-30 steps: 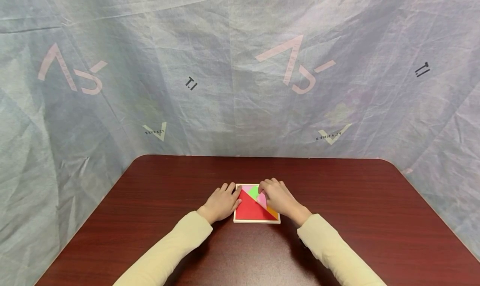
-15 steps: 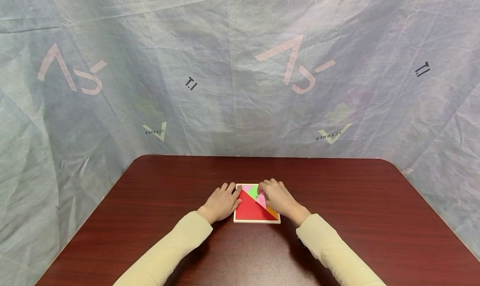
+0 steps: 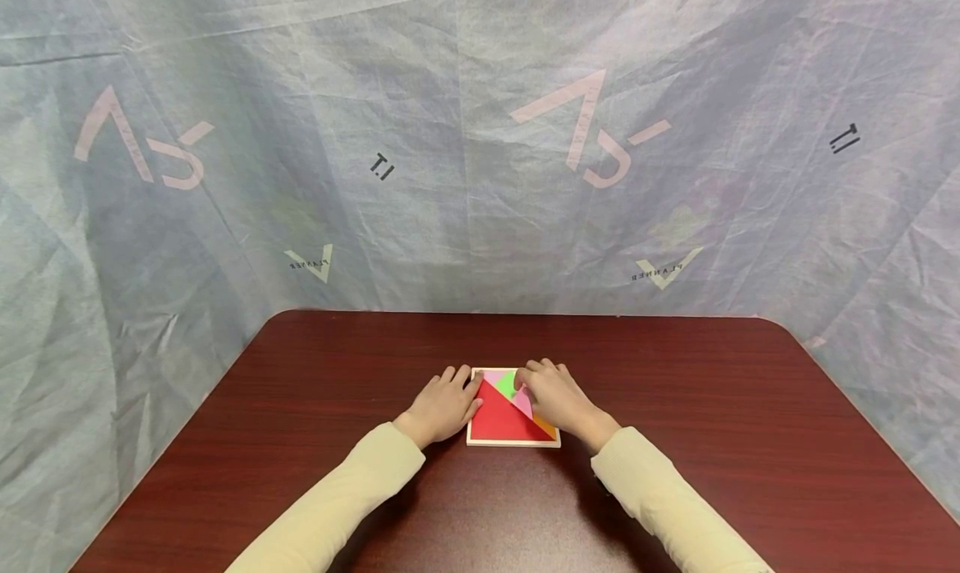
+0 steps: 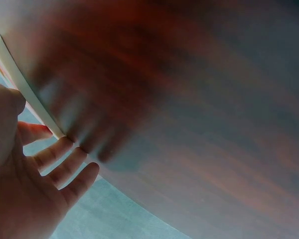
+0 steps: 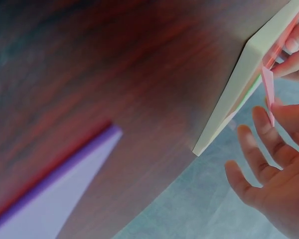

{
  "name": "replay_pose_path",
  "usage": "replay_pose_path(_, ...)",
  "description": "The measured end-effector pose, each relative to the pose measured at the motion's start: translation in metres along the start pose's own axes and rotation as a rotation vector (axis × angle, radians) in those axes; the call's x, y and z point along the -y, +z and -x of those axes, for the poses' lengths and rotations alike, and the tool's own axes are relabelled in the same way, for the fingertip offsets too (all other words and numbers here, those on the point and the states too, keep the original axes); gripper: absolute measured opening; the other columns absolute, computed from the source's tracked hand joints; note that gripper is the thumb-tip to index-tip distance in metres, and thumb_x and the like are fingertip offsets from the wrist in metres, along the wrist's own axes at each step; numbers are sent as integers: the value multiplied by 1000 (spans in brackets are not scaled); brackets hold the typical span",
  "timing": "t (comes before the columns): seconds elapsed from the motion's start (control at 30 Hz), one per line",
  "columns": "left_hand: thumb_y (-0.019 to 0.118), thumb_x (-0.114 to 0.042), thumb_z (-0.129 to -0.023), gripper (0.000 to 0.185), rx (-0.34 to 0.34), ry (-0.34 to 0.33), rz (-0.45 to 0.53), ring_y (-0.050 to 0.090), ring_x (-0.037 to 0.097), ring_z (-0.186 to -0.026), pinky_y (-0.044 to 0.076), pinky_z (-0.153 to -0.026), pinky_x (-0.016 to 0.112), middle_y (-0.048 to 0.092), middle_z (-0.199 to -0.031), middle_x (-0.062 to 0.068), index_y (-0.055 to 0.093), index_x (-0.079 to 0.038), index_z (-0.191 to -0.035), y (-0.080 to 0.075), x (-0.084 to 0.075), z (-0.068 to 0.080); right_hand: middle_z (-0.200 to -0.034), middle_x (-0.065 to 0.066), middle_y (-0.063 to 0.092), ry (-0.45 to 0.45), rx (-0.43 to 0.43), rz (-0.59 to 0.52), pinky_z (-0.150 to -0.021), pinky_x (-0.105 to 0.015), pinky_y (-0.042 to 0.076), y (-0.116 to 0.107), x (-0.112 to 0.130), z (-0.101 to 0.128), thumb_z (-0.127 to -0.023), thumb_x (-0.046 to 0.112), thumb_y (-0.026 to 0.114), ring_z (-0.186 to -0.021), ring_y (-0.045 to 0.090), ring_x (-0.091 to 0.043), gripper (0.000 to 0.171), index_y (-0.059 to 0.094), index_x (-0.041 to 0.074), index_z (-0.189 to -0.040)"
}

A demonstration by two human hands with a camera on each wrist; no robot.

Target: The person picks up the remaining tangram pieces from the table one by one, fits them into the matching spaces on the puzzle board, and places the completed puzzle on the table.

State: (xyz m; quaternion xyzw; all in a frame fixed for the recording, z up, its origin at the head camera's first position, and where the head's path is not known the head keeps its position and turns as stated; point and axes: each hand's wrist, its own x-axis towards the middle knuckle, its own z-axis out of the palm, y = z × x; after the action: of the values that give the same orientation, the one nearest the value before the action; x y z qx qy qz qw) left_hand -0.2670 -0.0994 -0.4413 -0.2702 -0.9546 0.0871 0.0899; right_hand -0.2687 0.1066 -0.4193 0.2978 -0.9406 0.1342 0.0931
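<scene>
On my head camera I have both hands at a small square tray (image 3: 513,444) that lies flat on the dark red-brown table (image 3: 337,439). My left hand (image 3: 442,408) rests at the tray's left side, fingers spread wide and mostly straight, with the thumb and index finger over the left rim. My left wrist view looks along that edge, with the other fingertips beside the rim.

My right hand (image 3: 558,398) is over the right part of the tray and covers its far right corner. From the right wrist I can see the thumb and index finger pinching a pink piece (image 5: 269,89), narrow together; the other fingers are spread apart and free. The piece shows nearly edge-on, tilted up from the tray.

Inside the tray I make out a big red area (image 3: 502,419) on the near left, a green piece (image 3: 506,385), a second pink patch (image 3: 492,376) by the far rim and an orange piece (image 3: 544,424) near the right rim. A purple piece (image 5: 55,194) shows in the right wrist view, cut off by the picture's edge. Beyond the table hangs a wrinkled grey cloth (image 3: 465,223) with printed lettering
</scene>
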Motion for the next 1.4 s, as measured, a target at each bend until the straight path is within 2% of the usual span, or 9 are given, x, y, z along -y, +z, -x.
replay_pose_path(0.33, 40, -39, -96, 47, 13, -9, 1, 47, 25, -107, 45, -86, 38, 46, -123, 10, 46, -12, -134, 0, 0, -1, -88, 0, 57, 8, 30, 42, -76, -42, 41, 1, -1, 1, -81, 5, 64, -84, 50, -20, 12, 65, 12, -89)
replay_pose_path(0.73, 39, -39, -96, 47, 14, -9, 5, 47, 26, -106, 45, -85, 39, 46, -123, 10, 46, -12, -134, 2, 0, -1, -92, -1, 57, 16, 57, 76, -78, -43, 42, 2, -1, 2, -80, 7, 65, -87, 51, -22, 14, 63, 11, -94)
replay_pose_path(0.93, 39, -39, -96, 47, 11, -7, -1, 47, 26, -106, 45, -85, 38, 46, -123, 10, 46, -12, -134, 2, 0, -1, -90, -1, 56, 10, 58, 89, -78, -44, 41, 3, -2, 2, -80, 7, 65, -85, 50, -22, 13, 64, 12, -92)
replay_pose_path(1.17, 40, -39, -96, 47, 13, -11, 1, 46, 26, -107, 45, -85, 38, 46, -124, 10, 46, -12, -134, 2, 0, -1, -89, 0, 56, 0, 67, 129, -76, -40, 39, 3, -1, 4, -81, 9, 64, -85, 49, -21, 12, 64, 13, -93)
replay_pose_path(1.4, 39, -38, -96, 46, 15, -14, 12, 46, 26, -108, 45, -86, 39, 45, -125, 11, 46, -12, -134, 1, 0, -1, -88, -1, 56, -12, 38, 126, -72, -39, 38, 3, -1, 3, -80, 9, 66, -83, 48, -22, 13, 63, 11, -92)
